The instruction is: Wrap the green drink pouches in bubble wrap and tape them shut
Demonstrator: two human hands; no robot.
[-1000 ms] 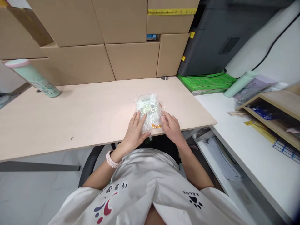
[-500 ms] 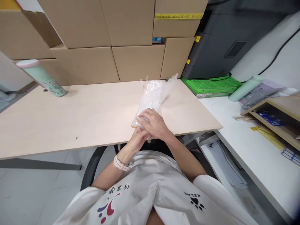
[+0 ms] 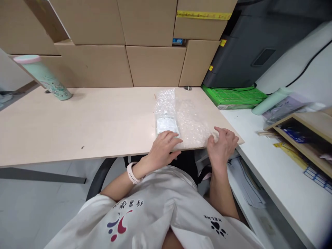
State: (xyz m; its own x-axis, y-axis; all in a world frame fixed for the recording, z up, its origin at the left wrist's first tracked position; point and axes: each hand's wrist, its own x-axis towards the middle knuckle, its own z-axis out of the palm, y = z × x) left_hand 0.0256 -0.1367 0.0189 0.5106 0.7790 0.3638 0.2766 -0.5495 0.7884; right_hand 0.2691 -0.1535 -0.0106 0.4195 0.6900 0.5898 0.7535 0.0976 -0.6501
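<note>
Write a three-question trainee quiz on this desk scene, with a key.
1. True or false: the bubble wrap sheet lies spread flat on the desk.
2. Which hand presses the sheet's near right corner? A) left hand B) right hand
3. Fill in: the mint tumbler stands at the desk's far ____ side.

Key
1. True; a small packet sits on its left part.
2. B: the right hand is on that corner, while the left hand rests at the packet's near end.
3. Left, in front of the cardboard boxes.
</note>
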